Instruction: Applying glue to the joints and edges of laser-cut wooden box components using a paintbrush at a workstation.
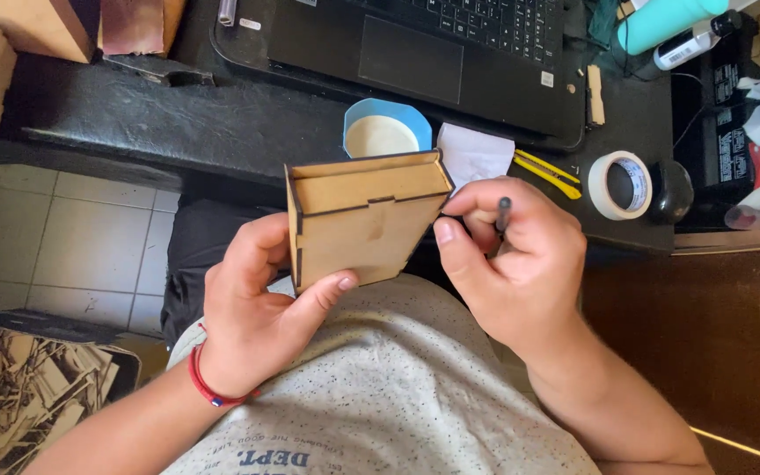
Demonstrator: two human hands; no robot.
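Speckled grey shirt fabric (398,396) fills the bottom of the view, nearest the camera, with both forearms rising from it toward twelve o'clock.

At nine o'clock from centre, the left hand (252,308), with a red cord bracelet (204,383) at the wrist, holds a small open wooden box (362,220) of thin, pale, laser-cut board with dark scorched edges. The box sits just above centre, held in the air over the lap and tilted, its open side facing up toward the desk. The left thumb presses on the box's lower face, and the other fingers curl behind it, so the hand is closed around the box.

At three o'clock from the box, the right hand (512,264) is clenched around a thin dark stick-like tool (504,214), perhaps a pen or brush handle. Its tip points toward the box's right edge. Thumb and forefinger pinch the tool near that corner.

The box looks light and stiff, but probably brittle at its thin walls and tabbed joints. It seems best held across its broad flat faces, as the left hand does, rather than by an open rim.

Beyond the box at twelve o'clock, a blue bowl of pale liquid (385,130) rests on the dark desk (178,114), in front of a black laptop (415,53). At two o'clock lie a yellow utility knife (547,171) and a roll of tape (621,185).
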